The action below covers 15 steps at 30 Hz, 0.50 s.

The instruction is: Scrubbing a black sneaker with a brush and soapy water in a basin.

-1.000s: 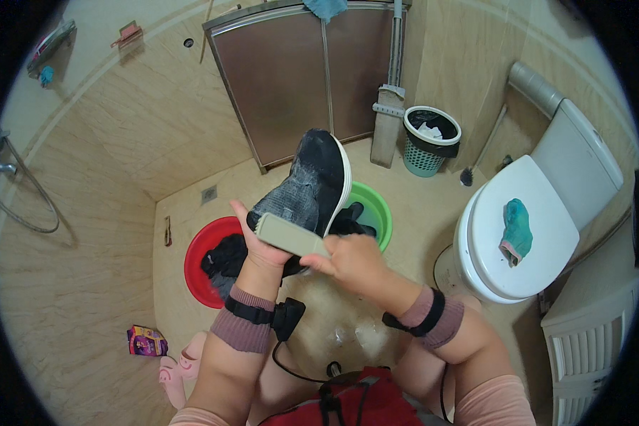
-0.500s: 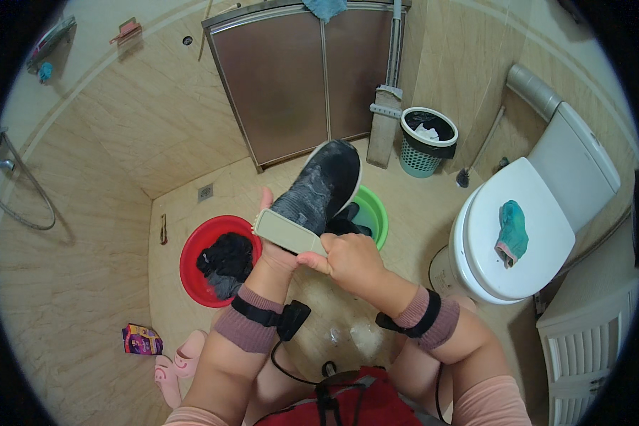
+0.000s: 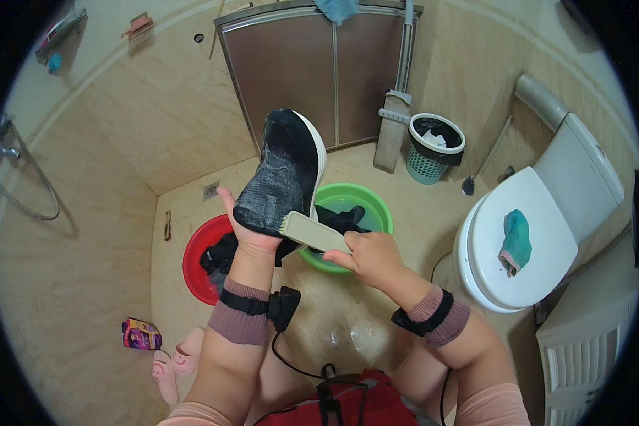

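Note:
A black sneaker [image 3: 280, 170] with a white sole is held up over the basins, toe pointing away, its grey knit upper smeared with whitish suds. My left hand [image 3: 252, 238] supports it from below at the heel, thumb out to the left, the other fingers hidden behind it. In my right hand [image 3: 373, 259] is the handle of a pale scrubbing brush [image 3: 312, 231], whose bristle end meets the sneaker near its heel edge. Below the sneaker stands a green basin [image 3: 383, 206] with water and a black item [image 3: 348, 216], perhaps another shoe.
Left of it sits a red basin [image 3: 192, 263] holding dark cloth [image 3: 216, 259]. A lidded toilet [image 3: 476, 248] with a teal glove-like cloth [image 3: 516, 241] is at right, a waste bin [image 3: 426, 167] behind. Pink slippers [image 3: 165, 376] and a purple packet [image 3: 141, 334] lie at left.
The sneaker has swung left, its toe turning from the far right to nearly straight ahead. The brush has moved from across the ankle end to the heel's right edge.

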{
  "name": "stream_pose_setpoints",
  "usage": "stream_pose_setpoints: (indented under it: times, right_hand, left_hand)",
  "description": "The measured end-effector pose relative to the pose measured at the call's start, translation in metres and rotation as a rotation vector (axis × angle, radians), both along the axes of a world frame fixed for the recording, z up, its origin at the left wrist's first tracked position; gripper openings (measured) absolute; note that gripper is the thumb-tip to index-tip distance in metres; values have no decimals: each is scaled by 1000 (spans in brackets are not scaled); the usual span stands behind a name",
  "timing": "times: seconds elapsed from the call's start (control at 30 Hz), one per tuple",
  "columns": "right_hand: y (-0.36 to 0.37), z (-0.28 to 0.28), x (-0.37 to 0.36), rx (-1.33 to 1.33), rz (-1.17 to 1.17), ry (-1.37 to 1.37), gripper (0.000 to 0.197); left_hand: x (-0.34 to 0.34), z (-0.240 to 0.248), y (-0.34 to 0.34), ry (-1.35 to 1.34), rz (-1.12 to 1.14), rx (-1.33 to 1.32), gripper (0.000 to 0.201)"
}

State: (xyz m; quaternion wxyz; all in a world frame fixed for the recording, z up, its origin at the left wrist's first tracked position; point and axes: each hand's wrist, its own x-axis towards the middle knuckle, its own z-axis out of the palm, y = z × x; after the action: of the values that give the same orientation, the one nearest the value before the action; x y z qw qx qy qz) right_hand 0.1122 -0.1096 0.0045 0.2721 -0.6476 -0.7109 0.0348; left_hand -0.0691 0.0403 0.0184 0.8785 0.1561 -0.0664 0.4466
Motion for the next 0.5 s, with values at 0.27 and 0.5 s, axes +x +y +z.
stream_pose_setpoints:
  times: [0.27,0.5]
  right_hand:
    - [1,3,-2,10,104,-39,60]
    - [19,11,8,36,-197,171,63]
  left_hand:
    - [7,-5,7,85,17,-69,109]
    - [52,10,-40,300,134,169,76]
